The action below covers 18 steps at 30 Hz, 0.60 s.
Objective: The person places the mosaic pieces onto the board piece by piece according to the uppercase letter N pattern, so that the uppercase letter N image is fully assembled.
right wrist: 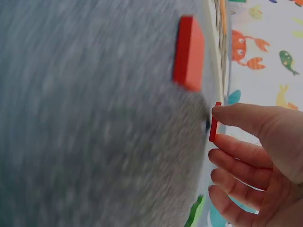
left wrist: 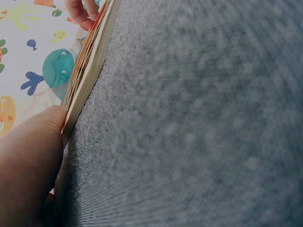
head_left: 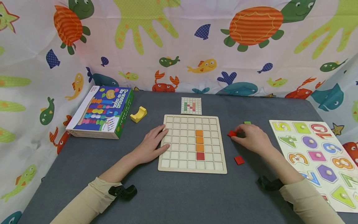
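1. A red tile (head_left: 231, 133) is pinched between the thumb and a finger of the right hand (head_left: 253, 138), to the right of the board (head_left: 181, 155). It is held by narrow edges, so it could be twisted or dropped if the pinch is loosened; whether the table (head_left: 179, 199) is touched by it cannot be told.
2. The board is steadied at its left edge by the relaxed, extended left hand (head_left: 148, 146), by which nothing is gripped. If it is pressed unevenly, the board could be skewed, and the orange tiles (head_left: 199, 140) and seated red tile (head_left: 200, 156) on it jolted.
3. The spare red tile (head_left: 239, 160) and green tile (head_left: 247, 122) could be brushed aside, since both are left loose near the right hand.
4. A square could be miscounted if the small gridded card (head_left: 191, 106) is followed, because the board's cells appear unmarked.
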Available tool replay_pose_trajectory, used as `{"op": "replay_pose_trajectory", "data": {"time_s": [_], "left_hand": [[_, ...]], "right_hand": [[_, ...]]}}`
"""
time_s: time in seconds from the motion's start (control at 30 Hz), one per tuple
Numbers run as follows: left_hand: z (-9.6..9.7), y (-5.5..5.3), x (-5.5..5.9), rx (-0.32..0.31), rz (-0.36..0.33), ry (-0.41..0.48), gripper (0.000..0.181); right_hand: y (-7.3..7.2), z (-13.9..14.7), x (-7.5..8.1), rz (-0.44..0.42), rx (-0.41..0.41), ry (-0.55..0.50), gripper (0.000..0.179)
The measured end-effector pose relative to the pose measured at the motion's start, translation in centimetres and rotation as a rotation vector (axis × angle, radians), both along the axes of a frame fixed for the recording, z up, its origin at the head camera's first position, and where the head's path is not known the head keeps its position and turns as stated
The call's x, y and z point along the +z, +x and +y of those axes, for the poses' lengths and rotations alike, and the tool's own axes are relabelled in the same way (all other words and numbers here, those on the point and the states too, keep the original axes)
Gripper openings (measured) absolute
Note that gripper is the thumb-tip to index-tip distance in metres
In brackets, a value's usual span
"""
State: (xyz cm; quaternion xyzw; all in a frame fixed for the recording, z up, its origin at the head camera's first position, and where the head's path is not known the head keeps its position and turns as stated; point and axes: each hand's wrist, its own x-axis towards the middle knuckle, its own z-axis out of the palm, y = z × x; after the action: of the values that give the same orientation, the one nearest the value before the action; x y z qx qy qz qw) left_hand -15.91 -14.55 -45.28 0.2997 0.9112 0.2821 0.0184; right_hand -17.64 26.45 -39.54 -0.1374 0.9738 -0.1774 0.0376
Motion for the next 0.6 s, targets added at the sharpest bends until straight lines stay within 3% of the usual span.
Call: {"op": "replay_pose_trajectory", "data": {"time_s": [0.33,0.6], "left_hand": [[0.0,0.0,0.0,-0.007,-0.003,0.002,0.063],[-0.1,0.0,-0.1,-0.005,-0.008,-0.007,0.063]], "right_hand": [[1.1,-3.8,0.6,0.034,0.049,-0.069,0.027],[2.0,-8.0,0.2,0.003,0.158,-0.145,0.025]]}}
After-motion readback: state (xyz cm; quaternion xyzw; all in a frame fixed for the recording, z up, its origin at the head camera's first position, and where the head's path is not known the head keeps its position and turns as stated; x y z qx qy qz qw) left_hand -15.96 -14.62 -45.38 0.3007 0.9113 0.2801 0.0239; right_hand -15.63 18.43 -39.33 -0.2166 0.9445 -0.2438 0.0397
